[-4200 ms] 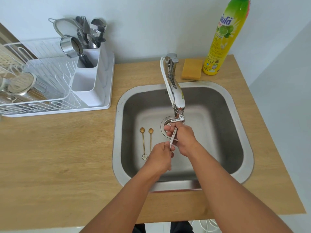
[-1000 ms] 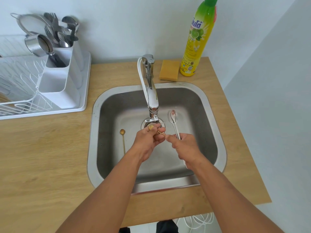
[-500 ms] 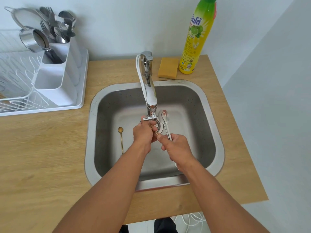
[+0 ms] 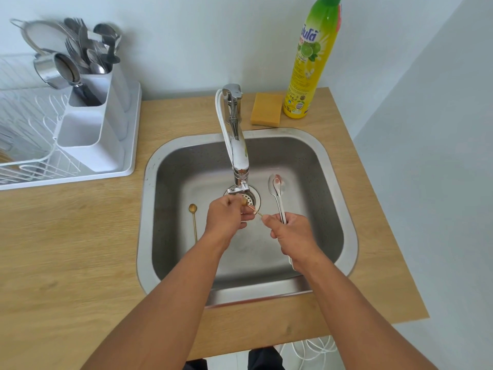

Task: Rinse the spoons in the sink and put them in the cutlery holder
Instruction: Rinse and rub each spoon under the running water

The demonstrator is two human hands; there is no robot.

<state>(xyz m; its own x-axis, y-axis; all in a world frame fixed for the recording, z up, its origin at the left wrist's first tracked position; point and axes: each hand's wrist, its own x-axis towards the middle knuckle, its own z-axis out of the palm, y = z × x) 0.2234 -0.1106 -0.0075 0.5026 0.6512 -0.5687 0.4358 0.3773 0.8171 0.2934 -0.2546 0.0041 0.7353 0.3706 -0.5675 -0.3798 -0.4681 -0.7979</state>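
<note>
Under the tap spout (image 4: 238, 166), my left hand (image 4: 229, 216) pinches the bowl of a thin gold spoon (image 4: 254, 210). My right hand (image 4: 289, 231) pinches that spoon's handle end and also grips silver spoons (image 4: 276, 193), whose bowls point away toward the back of the sink (image 4: 344, 209). Another gold spoon (image 4: 194, 220) lies on the sink floor left of my left hand. The white cutlery holder (image 4: 90, 129) stands in the drying rack at the left, with several utensils in its back compartment.
A white dish rack (image 4: 32, 156) sits on the wooden counter (image 4: 66, 249) left of the sink. A yellow sponge (image 4: 266, 109) and a dish soap bottle (image 4: 310, 60) stand behind the sink. The drain strainer (image 4: 250, 200) lies below the tap.
My hands have drawn slightly apart, baring more of the gold spoon's handle between them. The silver spoons in my right hand have shifted right, away from the spout.
</note>
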